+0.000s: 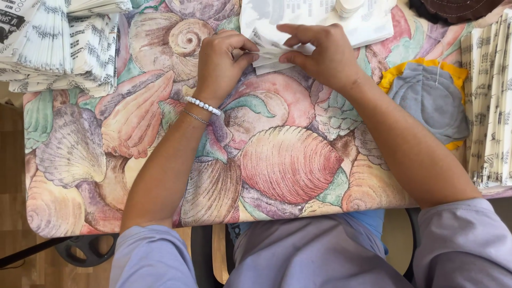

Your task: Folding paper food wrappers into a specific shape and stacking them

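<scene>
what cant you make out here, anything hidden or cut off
- Folded white paper: head view; its fold is covered by the left hand and right hand.
- Dark brown thing: cut off by the top edge.
- Printed sheets: run off the right edge.
- Grey cloth: shape unclear, bunched.

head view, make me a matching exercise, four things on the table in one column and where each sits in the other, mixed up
Things:
1. folded white paper
2. stack of printed paper
3. grey and yellow cloth
4. bead bracelet

Places:
A. far left of the table
B. on the left wrist
C. pinched between the left hand and right hand
D. right side of the shell-print tablecloth

Pairs: 1-C, 2-A, 3-D, 4-B
</scene>
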